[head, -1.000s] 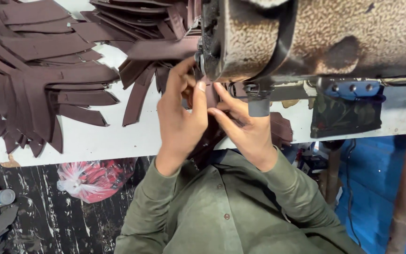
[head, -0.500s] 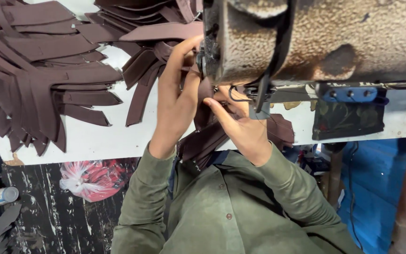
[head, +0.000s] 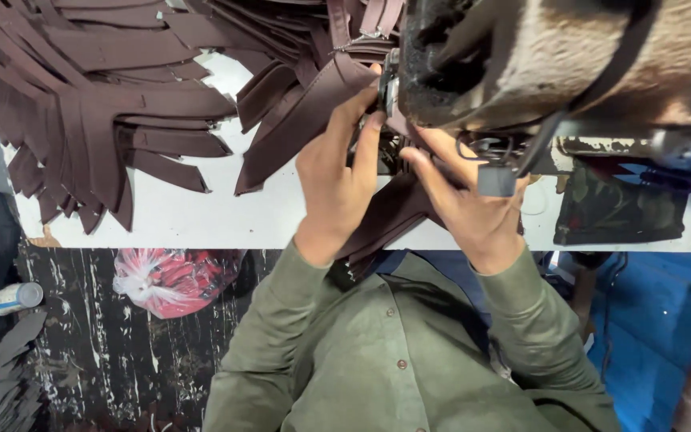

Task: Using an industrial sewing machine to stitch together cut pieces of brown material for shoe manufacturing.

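Both my hands work at the needle end of a worn sewing machine (head: 569, 56). My left hand (head: 337, 180) pinches a dark brown leather strip (head: 305, 112) that runs up and left from the needle area. My right hand (head: 465, 200) presses its fingers on the brown piece (head: 393, 216) lying under the machine head, which hangs over the table edge toward my green sleeves. The needle itself is hidden behind my fingers.
A large fan of cut brown strips (head: 97, 96) covers the left of the white table (head: 201, 216). A dark pouch (head: 617, 208) hangs at the right. On the floor lie a red plastic bag (head: 169, 280) and a small bottle (head: 13, 298).
My hands have pushed further up to the needle area. The brown strip in my left hand now lies more to the left, fed further past the machine head.
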